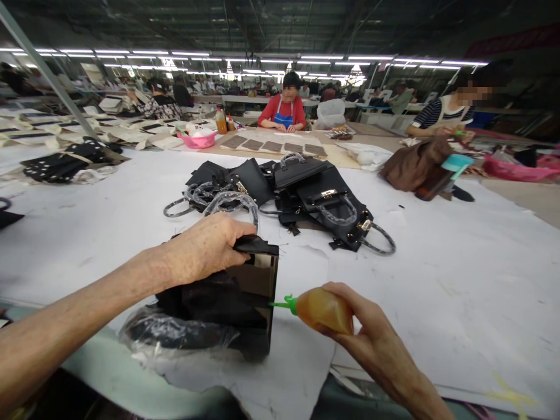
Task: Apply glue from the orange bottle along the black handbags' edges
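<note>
In front of me a black handbag lies on its side on the white-covered table, its handles wrapped in clear plastic. My left hand pinches the upper edge of the bag near its right end, fingers closed on the black material. A squeeze bottle of amber liquid with a green nozzle is gripped in my right hand. Its nozzle tip points left and meets or nearly meets the bag's right edge; I cannot tell whether they touch. The inside of the bag is mostly hidden.
Behind the bag sits a pile of black handbags with plastic-wrapped handles. A brown cloth bundle and a bottle with a turquoise top stand at right. A pink basin is farther back. Co-workers sit across the table.
</note>
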Available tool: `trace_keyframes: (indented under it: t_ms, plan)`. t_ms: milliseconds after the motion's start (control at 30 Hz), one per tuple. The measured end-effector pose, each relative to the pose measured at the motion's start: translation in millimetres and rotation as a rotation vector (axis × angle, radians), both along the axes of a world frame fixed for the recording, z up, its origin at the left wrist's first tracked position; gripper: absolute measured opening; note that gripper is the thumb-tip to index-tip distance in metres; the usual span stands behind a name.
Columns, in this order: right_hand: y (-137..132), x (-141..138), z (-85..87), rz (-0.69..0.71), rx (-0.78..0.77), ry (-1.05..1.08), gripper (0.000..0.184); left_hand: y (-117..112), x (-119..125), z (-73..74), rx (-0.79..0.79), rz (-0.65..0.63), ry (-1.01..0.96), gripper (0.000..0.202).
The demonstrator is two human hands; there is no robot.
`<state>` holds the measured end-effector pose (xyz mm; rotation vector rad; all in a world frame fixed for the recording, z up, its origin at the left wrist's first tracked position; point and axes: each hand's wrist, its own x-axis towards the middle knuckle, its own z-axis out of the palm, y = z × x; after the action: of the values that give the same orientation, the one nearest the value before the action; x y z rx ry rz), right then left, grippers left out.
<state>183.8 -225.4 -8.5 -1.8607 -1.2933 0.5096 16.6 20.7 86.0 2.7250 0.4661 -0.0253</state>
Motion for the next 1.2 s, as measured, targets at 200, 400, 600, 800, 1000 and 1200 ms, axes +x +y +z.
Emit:
trace_keyframes:
  t_ms: [200,400,600,800,1000,1200]
  plan:
    - [-7,-2,-1.3,-0.027,-0.048,0.047,0.034,-4,-8,-1.9,0.057,-0.016,-0.005,0.007]
    - [-12,0,-8.6,-0.052,-0.088,0.088,0.039,-14,-13,0.9,0.127,-0.049,0.011,0.006]
    - [-18,-3,-16.5,-0.046,-0.123,0.132,0.039,-21,-22,3.1,0.211,-0.110,-0.021,0.014]
    - [-17,0,-11.5,-0.054,-0.082,0.168,0.037,-22,-29,22.7,0.345,-0.159,-0.172,0.012]
    - [-5,13,-12.2,-0.138,0.063,0.376,0.043,-22,-28,44.1,0.493,-0.176,-0.271,0.009]
    - [7,18,-32.4,-0.150,0.133,0.389,0.043,-33,-27,0.2,0.500,-0.136,-0.186,0.013]
